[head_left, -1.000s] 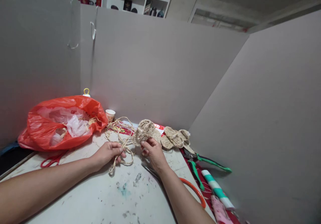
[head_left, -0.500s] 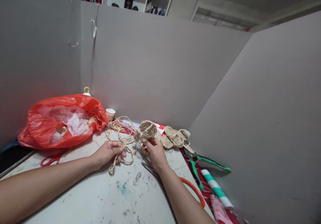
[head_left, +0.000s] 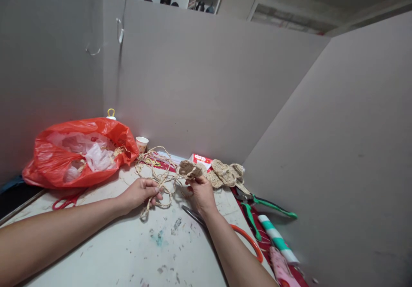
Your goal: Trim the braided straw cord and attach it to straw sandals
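My left hand (head_left: 144,194) pinches a loop of braided straw cord (head_left: 166,197) just above the white table (head_left: 128,252). More of the cord trails behind it in loose coils. In my right hand (head_left: 201,191) is a small woven straw slipper (head_left: 188,169), gripped at its near edge and tilted. Behind that hand, several similar straw slippers (head_left: 222,173) lie in a pile at the table's back. Beneath my right forearm rest scissors with orange handles (head_left: 249,240), their blades partly hidden by the arm.
At the left, a red plastic bag (head_left: 80,126) holds crumpled white plastic, with red-handled scissors (head_left: 66,201) before it. A paper cup (head_left: 142,144) stands at the back. Green-handled cutters (head_left: 251,214) and a green-striped roll (head_left: 278,240) lie along the right edge. Grey partitions (head_left: 193,72) enclose the table.
The slipper in my right hand has turned and shifted slightly right, showing less of its opening. My left hand stays nearly still with the cord. The view has tilted a little.
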{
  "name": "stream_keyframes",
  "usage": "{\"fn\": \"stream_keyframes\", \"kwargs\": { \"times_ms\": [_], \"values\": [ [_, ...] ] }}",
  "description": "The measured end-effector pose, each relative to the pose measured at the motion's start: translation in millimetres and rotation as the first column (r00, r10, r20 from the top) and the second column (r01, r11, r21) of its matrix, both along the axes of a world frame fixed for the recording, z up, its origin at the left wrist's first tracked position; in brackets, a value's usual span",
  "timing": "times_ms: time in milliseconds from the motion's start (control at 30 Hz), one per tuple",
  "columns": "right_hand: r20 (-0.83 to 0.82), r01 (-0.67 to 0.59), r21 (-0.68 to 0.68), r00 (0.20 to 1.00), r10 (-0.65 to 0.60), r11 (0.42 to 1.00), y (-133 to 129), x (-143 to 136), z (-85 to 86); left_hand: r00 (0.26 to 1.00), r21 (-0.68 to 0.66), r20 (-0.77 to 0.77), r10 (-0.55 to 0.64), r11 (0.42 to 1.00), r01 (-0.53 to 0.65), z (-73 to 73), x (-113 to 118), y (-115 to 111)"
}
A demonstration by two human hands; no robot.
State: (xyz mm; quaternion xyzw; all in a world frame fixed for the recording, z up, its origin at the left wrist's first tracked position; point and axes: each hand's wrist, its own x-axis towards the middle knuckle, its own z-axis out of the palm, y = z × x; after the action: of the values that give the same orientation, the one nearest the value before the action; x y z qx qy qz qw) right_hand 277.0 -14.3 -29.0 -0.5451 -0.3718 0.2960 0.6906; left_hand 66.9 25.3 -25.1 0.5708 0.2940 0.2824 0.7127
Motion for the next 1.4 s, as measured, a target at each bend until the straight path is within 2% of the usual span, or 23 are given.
{"fn": "stream_keyframes", "kwargs": {
  "times_ms": [233, 567, 933, 1400],
  "values": [
    [0.010, -0.005, 0.004, 1.000, 0.005, 1.000, 0.2, -0.4, 0.0, 1.000, 0.005, -0.020, -0.018, 1.000, 0.018, 2.4, 0.6, -0.2],
    [-0.082, -0.047, 0.014, 0.995, 0.048, 0.999, -2.4, -1.6, 4.8, 0.998, 0.031, -0.045, -0.043, 0.999, 0.044, -9.1, 2.4, 7.9],
    [-0.217, -0.127, 0.041, 0.967, 0.133, 0.991, -4.3, 4.5, 10.5, 0.998, 0.035, -0.053, -0.045, 0.998, 0.047, -0.5, 1.0, 3.4],
    [-0.196, -0.155, 0.027, 0.968, 0.157, 0.988, -7.2, 0.1, 13.2, 0.998, 0.054, -0.048, -0.034, 0.998, 0.037, -1.5, 2.6, 2.9]
  ]
}}
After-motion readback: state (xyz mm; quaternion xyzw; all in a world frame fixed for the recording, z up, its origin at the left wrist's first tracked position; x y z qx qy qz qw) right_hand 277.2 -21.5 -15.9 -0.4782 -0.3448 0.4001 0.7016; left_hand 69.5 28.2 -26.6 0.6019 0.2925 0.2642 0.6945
